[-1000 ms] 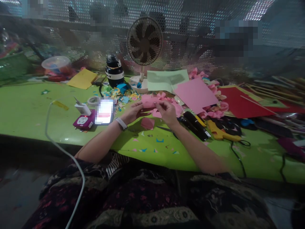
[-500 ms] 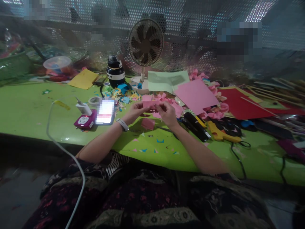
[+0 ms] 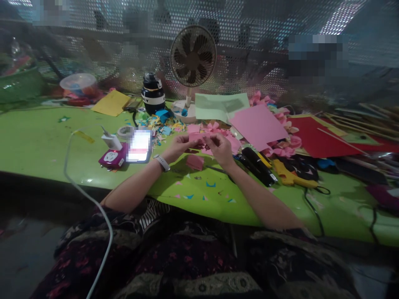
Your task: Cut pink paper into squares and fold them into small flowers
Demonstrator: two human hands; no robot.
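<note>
My left hand (image 3: 178,148) and my right hand (image 3: 222,148) meet above the green table (image 3: 37,141). Both pinch a small folded piece of pink paper (image 3: 197,137) between the fingertips. A white watch sits on my left wrist. Under the hands lies another small pink paper piece (image 3: 195,162). Small coloured paper scraps (image 3: 199,192) are scattered on the table in front of me.
A lit phone (image 3: 139,145), a purple power strip (image 3: 112,157) with a white cable and a tape roll (image 3: 125,131) lie left. A fan (image 3: 193,58) and black bottle (image 3: 152,94) stand behind. Pink sheet (image 3: 257,125), red sheet (image 3: 318,137), paper flowers, black tools (image 3: 257,165) and a yellow glue gun (image 3: 291,176) lie right.
The pink paper between my fingers looks narrower than before, folded down. Both hands have stayed close together at the same spot.
</note>
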